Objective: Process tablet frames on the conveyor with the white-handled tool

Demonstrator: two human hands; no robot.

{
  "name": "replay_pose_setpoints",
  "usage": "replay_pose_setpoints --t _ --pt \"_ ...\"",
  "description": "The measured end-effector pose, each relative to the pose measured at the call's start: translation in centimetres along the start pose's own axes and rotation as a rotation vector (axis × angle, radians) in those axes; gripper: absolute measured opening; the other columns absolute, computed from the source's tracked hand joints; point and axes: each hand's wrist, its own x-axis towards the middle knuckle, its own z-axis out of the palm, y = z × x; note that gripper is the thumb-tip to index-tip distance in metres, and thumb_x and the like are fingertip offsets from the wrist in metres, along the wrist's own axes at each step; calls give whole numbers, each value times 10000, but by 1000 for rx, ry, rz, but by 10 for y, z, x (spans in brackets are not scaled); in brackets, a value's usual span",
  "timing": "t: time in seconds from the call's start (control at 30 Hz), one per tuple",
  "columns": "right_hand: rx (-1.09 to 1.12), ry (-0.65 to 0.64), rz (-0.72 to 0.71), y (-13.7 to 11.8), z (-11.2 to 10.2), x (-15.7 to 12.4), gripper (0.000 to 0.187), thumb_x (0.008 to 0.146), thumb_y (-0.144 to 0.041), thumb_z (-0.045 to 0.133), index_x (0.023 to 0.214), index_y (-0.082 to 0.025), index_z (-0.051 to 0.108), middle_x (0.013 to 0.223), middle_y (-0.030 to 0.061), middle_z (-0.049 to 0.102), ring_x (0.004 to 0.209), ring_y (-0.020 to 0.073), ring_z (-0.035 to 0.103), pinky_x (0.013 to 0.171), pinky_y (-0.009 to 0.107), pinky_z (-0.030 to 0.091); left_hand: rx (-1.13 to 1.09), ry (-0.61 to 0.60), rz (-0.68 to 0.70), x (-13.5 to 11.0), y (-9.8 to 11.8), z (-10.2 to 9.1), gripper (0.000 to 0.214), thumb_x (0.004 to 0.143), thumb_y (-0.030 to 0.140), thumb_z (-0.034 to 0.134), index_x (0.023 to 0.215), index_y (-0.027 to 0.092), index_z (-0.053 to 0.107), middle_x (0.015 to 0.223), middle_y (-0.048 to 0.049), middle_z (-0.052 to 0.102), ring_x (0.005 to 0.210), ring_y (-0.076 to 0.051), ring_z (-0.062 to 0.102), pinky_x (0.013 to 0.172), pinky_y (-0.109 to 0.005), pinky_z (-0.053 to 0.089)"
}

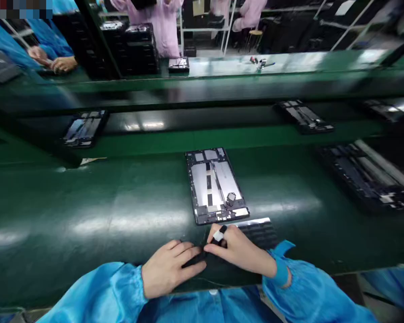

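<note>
My left hand (175, 269) lies at the front of the bench with its fingers stretched out, touching a small dark piece (197, 259) whose kind I cannot make out. Thumb and forefinger of my right hand (239, 251) are pinched together at the far end of that piece; what sits between them is hidden. A black-and-white band wraps one right finger. Partly under the right hand is a dark ribbed sheet (259, 233) with a shiny far edge. Just beyond both hands rests an opened tablet (215, 184), its silver battery, ribbon cables and small camera-like module (231, 197) exposed.
A dark stack of device parts (370, 175) stands on the right. Beyond the green bench (70, 215), opened tablets (84, 128) (305, 116) lie on a dark belt (188, 119). A post (37, 134) rises at left. Co-workers in pink and blue stand across the line.
</note>
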Motion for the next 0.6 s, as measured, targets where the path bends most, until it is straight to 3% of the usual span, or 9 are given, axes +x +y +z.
replay_pose_setpoints --t 0.27,0.37,0.5,0.6 --pt "40 33 32 6 10 -3 100 849 -249 666 774 -183 658 733 10 674 698 181 639 652 272 448 -7 -31 0 3 -1 -1 340 959 197 485 1293 219 543 1250 -90 578 1102 -231 531 855 -331 415" --pt "214 39 50 12 9 -6 134 857 -283 646 766 -186 631 719 8 657 684 177 640 643 279 482 -3 -12 -3 2 0 -3 334 963 190 480 1286 234 552 1264 -91 575 1098 -233 528 856 -330 416" --pt "512 66 109 17 -16 0 243 843 -401 652 761 -187 573 689 -4 628 599 147 641 562 254 534 -20 28 -22 4 0 -5 325 976 164 463 1264 267 573 1248 -84 585 1061 -222 542 840 -329 429" --pt "524 92 148 15 -41 17 307 803 -448 693 763 -181 547 662 -2 637 603 150 676 523 226 539 -22 88 -49 13 -7 -7 318 981 140 460 1262 236 573 1170 -77 623 984 -196 564 798 -311 444"
